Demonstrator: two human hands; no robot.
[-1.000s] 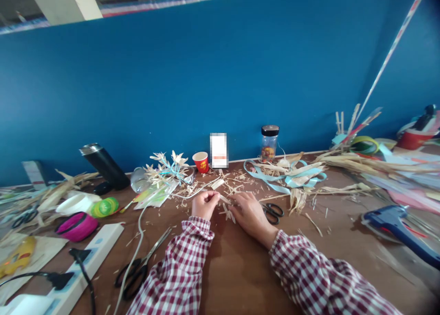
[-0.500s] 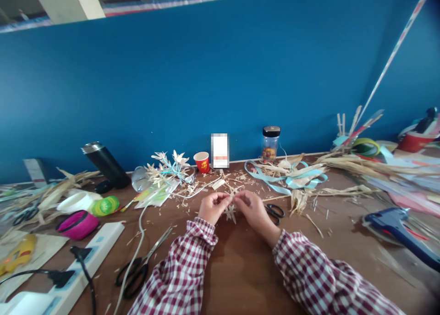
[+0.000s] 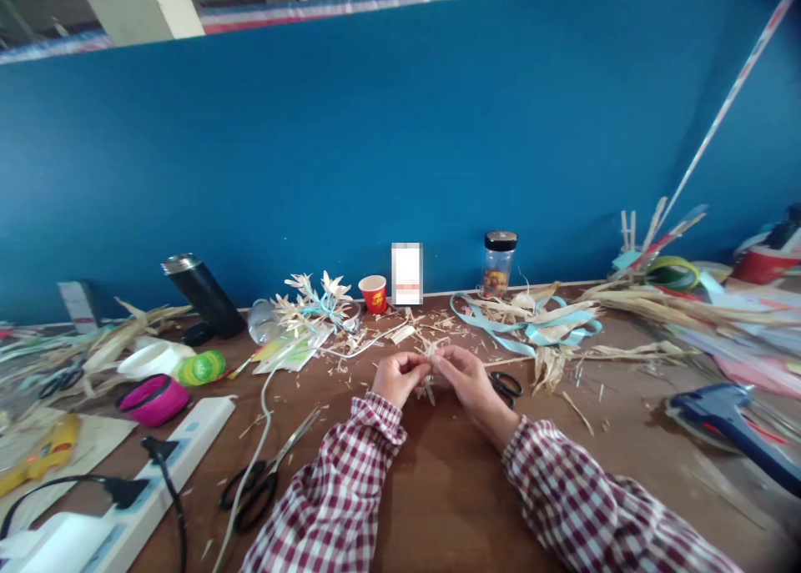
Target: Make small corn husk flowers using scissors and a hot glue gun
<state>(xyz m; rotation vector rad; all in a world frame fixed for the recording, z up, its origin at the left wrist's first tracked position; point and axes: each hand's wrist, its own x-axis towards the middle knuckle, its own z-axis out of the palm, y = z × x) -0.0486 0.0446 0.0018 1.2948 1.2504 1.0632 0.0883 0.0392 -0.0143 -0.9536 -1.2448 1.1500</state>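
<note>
My left hand and my right hand meet over the brown table, fingers pinched together on a small pale straw flower that hangs between them. Both arms wear red and white checked sleeves. Straw scraps lie scattered just beyond my fingers. Small black scissors rest right beside my right hand. A cluster of finished straw flowers with light blue ribbon lies further back on the left.
Large scissors and a white power strip lie at the left front, a blue glue gun at the right. A black flask, red cup, glass jar, blue ribbon and husk piles line the blue wall.
My right hand lifted off the table and came together with the left; both now pinch the straw flower, raised slightly. The view shifted a little.
</note>
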